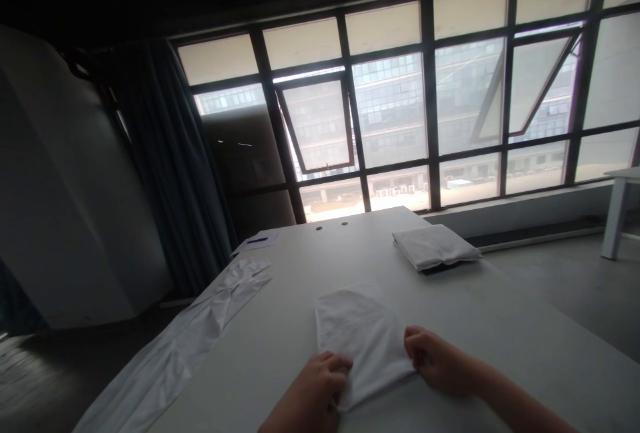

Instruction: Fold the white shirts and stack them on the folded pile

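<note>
White cloth (365,336) is pinched by right hand (440,361) and, apparently, left hand (323,383).

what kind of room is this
Probably an office or workroom: a long white table with round holes in its top, a wide metal-framed window wall, and a multi-storey building outside.

Support: white rectangular surface (260,346), before the dark-framed glass window (389,110).
Near centre: flat white fabric piece (365,336) on the surface, left hand (323,385) at its near-left corner, right hand (443,361) at its right edge.
Right, farther back: folded white cloth bundle (436,245) on the surface.
Left edge: long crumpled white cloth (175,346), lying along the surface.
Far left corner: slim blue pen (257,240) on white paper (273,238).
Behind, left: long blue fabric curtain (175,146), beside the window.
</note>
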### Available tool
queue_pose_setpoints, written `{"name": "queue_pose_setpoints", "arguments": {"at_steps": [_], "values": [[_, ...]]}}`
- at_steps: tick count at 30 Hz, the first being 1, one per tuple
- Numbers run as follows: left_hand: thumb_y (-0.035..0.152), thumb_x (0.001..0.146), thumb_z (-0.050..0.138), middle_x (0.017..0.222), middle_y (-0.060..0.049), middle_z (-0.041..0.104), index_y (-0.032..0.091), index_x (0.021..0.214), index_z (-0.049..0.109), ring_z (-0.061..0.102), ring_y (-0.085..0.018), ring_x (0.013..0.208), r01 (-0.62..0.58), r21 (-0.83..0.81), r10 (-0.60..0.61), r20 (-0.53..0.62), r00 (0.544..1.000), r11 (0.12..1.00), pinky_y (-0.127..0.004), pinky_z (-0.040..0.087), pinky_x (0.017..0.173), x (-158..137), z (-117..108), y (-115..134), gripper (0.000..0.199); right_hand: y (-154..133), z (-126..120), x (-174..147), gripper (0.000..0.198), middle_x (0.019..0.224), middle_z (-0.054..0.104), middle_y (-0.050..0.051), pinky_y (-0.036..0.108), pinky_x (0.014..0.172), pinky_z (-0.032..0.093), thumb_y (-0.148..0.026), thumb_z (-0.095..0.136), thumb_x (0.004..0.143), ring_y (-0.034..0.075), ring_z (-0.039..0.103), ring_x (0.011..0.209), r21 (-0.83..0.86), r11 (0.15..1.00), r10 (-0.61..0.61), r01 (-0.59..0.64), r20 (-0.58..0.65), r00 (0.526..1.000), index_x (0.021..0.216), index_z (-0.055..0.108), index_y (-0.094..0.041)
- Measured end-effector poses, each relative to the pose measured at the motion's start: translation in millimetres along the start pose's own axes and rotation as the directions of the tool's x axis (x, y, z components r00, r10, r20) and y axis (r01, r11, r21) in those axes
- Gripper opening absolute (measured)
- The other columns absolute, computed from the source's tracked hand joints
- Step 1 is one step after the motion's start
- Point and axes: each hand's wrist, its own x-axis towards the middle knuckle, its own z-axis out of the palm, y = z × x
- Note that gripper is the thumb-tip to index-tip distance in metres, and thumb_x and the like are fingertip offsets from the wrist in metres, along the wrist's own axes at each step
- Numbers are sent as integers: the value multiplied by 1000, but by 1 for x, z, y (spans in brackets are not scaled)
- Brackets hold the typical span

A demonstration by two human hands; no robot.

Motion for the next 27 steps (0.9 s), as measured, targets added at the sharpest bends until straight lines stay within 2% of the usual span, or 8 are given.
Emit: {"name": "queue_pose_setpoints", "arguments": {"at_steps": [7, 11, 13, 16, 19, 21, 23, 27], "values": [[7, 63, 61, 137, 4, 67, 24, 75, 62, 53, -20, 135, 5, 25, -6, 25, 1000, 1000, -32, 29, 121, -4, -8, 1, 21, -13, -18, -6, 25, 97, 61, 2, 26, 86, 45, -7, 53, 59, 16, 59, 92, -192, 981, 54, -31, 119, 991, 75, 69, -19], [11, 65, 65, 140, 4, 65, 25, 78, 65, 51, -23, 137, 42, 28, -44, 65, 997, 999, -37, 26, 124, -9, -19, 10, 19, -5, -25, -11, 18, 88, 61, -1, 24, 76, 44, -9, 52, 60, 14, 58, 81, -138, 987, 94, -80, 99, 991, 68, 64, -18], [21, 69, 73, 135, 1, 68, 25, 80, 66, 55, -25, 133, 78, 56, -81, 65, 995, 995, -40, 28, 123, -9, -22, 17, 13, 0, -25, -9, 11, 81, 59, -2, 23, 70, 42, -10, 50, 59, 13, 55, 75, -104, 988, 117, -112, 45, 992, 64, 57, -18], [38, 84, 70, 124, -4, 71, 27, 102, 70, 60, -26, 122, 154, 111, -144, -96, 985, 982, -42, 37, 117, 2, -18, 31, 21, 1, -14, 0, 12, 81, 60, 1, 27, 74, 46, -13, 49, 67, 16, 56, 77, -150, 981, 93, -122, -188, 978, 71, 58, -19], [45, 100, 52, 151, -6, 56, 30, 141, 56, 46, -27, 142, 104, 158, -69, -215, 974, 982, -43, 33, 122, 21, 0, 42, 44, -8, 6, 9, 25, 111, 68, 9, 37, 97, 48, -19, 50, 83, 23, 61, 104, -298, 953, -32, -61, -299, 954, 101, 69, -20], [52, 103, 43, 167, -4, 33, 31, 159, 34, 28, -28, 155, 31, 185, -2, -157, 988, 982, -46, 21, 128, 33, 15, 43, 60, -14, 19, 12, 41, 143, 59, 12, 46, 116, 38, -28, 51, 93, 28, 52, 133, -380, 925, -91, 12, -191, 977, 132, 65, -24], [61, 103, 38, 172, -4, 16, 28, 165, 16, 15, -30, 158, 26, 173, -14, -72, 997, 985, -50, 13, 131, 39, 28, 37, 73, -16, 27, 12, 55, 162, 41, 8, 51, 125, 25, -38, 48, 100, 30, 33, 151, -412, 909, -86, 64, -35, 996, 154, 47, -29], [74, 98, 35, 172, -4, 5, 24, 165, 12, 5, -34, 159, 160, 130, -158, -23, 987, 979, -56, 4, 130, 39, 39, 20, 87, -14, 26, 10, 61, 167, 29, 7, 53, 128, 18, -51, 37, 106, 30, 21, 156, -422, 904, -18, 66, 117, 993, 162, 31, -27]]}}
